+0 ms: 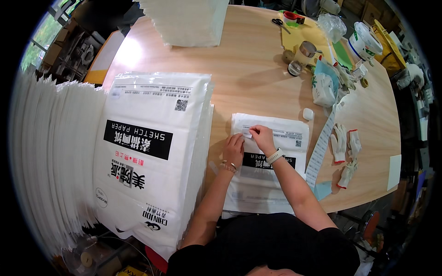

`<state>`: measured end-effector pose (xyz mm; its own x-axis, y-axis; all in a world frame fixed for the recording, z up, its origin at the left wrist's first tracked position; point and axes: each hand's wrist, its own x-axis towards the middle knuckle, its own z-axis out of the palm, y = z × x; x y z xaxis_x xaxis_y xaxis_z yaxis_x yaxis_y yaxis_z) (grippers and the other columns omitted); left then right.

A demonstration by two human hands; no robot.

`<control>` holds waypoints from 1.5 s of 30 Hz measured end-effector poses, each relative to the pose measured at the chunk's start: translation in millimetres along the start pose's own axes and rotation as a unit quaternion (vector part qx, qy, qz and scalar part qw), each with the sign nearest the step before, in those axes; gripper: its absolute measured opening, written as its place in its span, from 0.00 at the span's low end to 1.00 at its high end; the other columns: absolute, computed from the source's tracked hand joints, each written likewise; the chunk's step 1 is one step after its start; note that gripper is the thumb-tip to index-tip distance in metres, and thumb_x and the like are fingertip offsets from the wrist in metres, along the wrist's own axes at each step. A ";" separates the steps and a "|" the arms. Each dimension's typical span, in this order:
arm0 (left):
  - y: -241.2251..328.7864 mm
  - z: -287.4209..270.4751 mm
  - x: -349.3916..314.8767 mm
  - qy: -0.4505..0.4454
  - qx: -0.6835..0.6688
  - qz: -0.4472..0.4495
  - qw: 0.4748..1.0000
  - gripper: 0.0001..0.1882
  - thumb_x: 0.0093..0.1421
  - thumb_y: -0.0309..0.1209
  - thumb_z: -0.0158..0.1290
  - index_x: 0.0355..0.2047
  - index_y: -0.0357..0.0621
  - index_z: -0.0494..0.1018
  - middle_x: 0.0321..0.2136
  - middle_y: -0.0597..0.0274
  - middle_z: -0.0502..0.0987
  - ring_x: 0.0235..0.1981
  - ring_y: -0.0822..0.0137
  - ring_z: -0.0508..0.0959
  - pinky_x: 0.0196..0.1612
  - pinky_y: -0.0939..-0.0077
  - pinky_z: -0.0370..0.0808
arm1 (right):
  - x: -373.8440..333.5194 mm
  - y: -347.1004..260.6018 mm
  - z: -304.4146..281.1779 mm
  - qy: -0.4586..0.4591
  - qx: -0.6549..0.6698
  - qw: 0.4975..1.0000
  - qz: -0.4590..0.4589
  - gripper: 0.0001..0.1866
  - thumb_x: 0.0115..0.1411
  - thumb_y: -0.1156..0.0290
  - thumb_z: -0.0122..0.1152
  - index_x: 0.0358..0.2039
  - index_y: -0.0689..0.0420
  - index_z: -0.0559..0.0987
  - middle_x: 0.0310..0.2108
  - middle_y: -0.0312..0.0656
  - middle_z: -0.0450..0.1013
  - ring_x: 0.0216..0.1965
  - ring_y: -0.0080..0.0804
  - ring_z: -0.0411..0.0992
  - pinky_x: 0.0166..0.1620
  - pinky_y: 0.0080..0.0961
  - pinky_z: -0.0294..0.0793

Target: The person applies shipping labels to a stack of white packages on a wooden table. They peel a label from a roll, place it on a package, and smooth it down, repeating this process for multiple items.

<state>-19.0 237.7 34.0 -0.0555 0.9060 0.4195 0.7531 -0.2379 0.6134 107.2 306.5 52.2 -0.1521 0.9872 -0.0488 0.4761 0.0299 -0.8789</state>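
A white plastic pack of sketch paper [258,193] with a black printed band lies flat in front of me. My right hand [262,139], wearing a pale watch on the wrist, pinches a small white label [247,133] against the upper left part of that pack. My left hand [234,148], with bracelets at the wrist, lies on the pack's left side. Its stretched fingertips reach the label's left edge; whether they press on it is hard to see. To the left stands a tall pile of larger white sketch paper packs [152,103].
A strip of labels [321,147] runs down right of the pack, beside a small white case [308,114]. Work gloves [339,142], a glass jar [302,57], scissors [281,24] and a white bucket [364,42] lie farther right. White stacked bags [50,156] line the far left.
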 end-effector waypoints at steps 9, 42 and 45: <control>-3.8 6.6 -3.9 -0.031 0.013 0.009 0.999 0.09 0.45 0.19 0.47 0.30 0.39 0.70 0.40 0.59 0.72 0.43 0.57 0.68 0.47 0.68 0.65 | -2.1 14.2 9.8 0.005 -0.147 0.983 -0.108 0.13 0.43 0.67 0.61 0.30 0.59 0.75 0.25 0.44 0.70 0.28 0.39 0.69 0.32 0.31 0.68; 44.2 -31.8 55.3 0.023 0.146 0.151 0.977 0.03 0.44 0.37 0.55 0.18 0.58 0.75 0.23 0.76 0.73 0.29 0.73 0.71 0.35 0.68 0.59 | -194.4 95.8 -218.2 0.175 -0.109 0.975 0.081 0.08 0.51 0.70 0.54 0.25 0.63 0.73 0.20 0.42 0.71 0.21 0.29 0.70 0.27 0.23 0.69; 57.4 -54.5 33.5 -0.040 0.011 0.104 0.994 0.03 0.42 0.34 0.57 0.17 0.54 0.74 0.21 0.72 0.73 0.25 0.70 0.72 0.32 0.70 0.61 | -238.0 142.6 -228.6 0.146 -0.141 0.957 0.206 0.14 0.51 0.63 0.55 0.21 0.63 0.72 0.16 0.44 0.70 0.20 0.33 0.70 0.25 0.27 0.68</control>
<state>-13.4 235.3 119.8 0.1538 0.8635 0.4803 0.7566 -0.4155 0.5049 409.2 111.8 47.0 0.3281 0.9246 -0.1933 0.6645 -0.3714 -0.6485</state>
